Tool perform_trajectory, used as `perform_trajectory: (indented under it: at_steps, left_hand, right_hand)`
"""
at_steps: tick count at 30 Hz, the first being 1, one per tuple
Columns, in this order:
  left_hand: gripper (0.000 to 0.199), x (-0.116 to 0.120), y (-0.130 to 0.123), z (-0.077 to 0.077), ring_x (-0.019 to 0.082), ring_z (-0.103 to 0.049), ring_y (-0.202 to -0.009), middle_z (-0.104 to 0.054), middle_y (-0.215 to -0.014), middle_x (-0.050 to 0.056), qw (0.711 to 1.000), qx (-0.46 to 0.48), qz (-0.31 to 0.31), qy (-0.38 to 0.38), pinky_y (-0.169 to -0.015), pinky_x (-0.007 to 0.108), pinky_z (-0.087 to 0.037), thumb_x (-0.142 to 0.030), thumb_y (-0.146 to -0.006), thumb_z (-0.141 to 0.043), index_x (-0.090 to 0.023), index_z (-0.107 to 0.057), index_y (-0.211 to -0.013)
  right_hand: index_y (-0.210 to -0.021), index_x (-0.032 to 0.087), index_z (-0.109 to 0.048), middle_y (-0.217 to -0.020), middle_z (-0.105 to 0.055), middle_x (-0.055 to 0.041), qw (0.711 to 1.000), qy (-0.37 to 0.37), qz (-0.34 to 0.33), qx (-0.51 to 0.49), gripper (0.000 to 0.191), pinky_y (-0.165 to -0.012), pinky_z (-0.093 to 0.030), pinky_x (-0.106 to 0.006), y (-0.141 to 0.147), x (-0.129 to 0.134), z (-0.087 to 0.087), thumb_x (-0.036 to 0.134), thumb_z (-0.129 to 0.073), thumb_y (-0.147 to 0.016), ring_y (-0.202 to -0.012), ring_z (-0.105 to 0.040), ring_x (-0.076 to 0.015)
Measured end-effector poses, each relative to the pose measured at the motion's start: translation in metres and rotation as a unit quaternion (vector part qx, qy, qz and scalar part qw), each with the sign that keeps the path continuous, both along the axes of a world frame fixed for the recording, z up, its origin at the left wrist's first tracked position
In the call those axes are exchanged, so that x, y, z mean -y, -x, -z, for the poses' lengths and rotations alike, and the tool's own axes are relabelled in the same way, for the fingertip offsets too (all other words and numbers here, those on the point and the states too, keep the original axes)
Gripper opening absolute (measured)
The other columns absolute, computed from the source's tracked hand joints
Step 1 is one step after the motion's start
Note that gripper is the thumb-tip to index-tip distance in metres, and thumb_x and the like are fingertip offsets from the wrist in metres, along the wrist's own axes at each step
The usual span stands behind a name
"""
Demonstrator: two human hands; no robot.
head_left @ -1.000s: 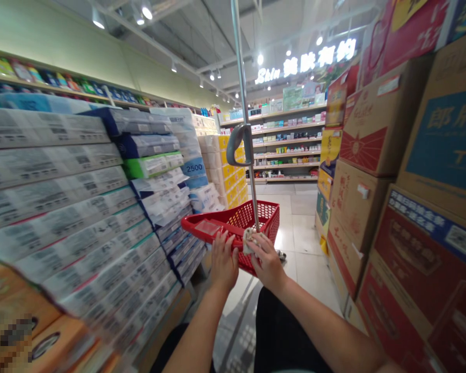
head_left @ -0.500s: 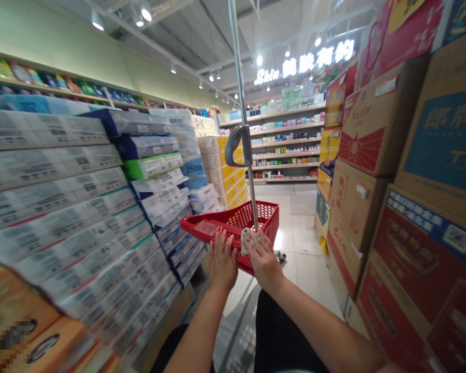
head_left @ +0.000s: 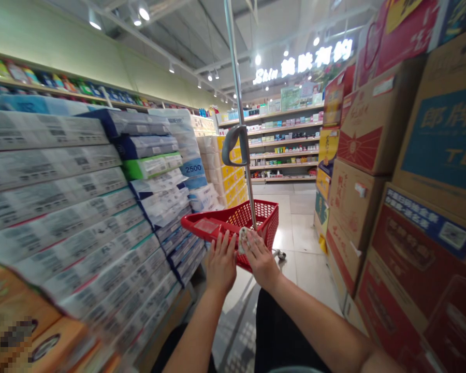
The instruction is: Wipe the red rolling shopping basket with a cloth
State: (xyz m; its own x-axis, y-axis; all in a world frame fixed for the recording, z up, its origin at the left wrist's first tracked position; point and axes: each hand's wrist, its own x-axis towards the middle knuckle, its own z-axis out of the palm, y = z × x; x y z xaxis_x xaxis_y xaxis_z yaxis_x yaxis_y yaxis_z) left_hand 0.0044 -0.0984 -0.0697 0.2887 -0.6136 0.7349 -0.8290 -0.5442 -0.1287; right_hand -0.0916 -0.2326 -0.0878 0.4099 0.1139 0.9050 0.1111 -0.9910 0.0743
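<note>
A red plastic shopping basket cart stands in front of me, with perforated sides and a broad handle end pointing left. My left hand lies with its fingers stretched out on the near rim of the cart. Beside it, my right hand presses a pale, crumpled cloth against the same rim, its fingers lying over the cloth. A metal pole with a grey loop grip rises from behind the rim.
Stacked packs of tissue paper line the left side of the aisle. On the right, cardboard cartons are piled high. Shelves of small goods stand at the far end, beyond the tiled floor. A caster shows under the cart.
My right hand and the cloth have slid slightly left along the rim. The left hand stays nearly in place, and the view has shifted a little.
</note>
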Motion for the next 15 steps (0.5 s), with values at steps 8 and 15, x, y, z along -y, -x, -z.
perform_trajectory:
  at_steps: [8, 15]
  left_hand:
    - [0.049, 0.0, -0.003, 0.009, 0.026, -0.027, -0.143, -0.035, -0.152, 0.012, 0.999, 0.0, -0.009, 0.042, -0.113, 0.048, -0.031, -0.021, -0.094, -0.039, -0.017, -0.039, -0.144]
    - [0.048, -0.003, -0.007, 0.01, 0.027, -0.029, -0.142, -0.036, -0.151, 0.016, 0.999, 0.005, -0.015, 0.048, -0.113, 0.047, -0.033, -0.02, -0.094, -0.04, -0.013, -0.042, -0.141]
  right_hand:
    - [-0.144, 0.016, -0.039, -0.147, -0.04, -0.0127, 0.997, -0.052, -0.014, 0.054, 0.054, -0.109, -0.044, -0.046, -0.006, 0.005, 0.015, 0.004, -0.043, -0.092, -0.14, -0.03, -0.0255]
    - [-0.144, 0.015, -0.038, -0.144, -0.044, -0.0151, 0.994, -0.073, -0.066, 0.04, 0.052, -0.108, -0.045, -0.049, -0.008, -0.002, 0.009, 0.005, -0.04, -0.093, -0.14, -0.03, -0.0258]
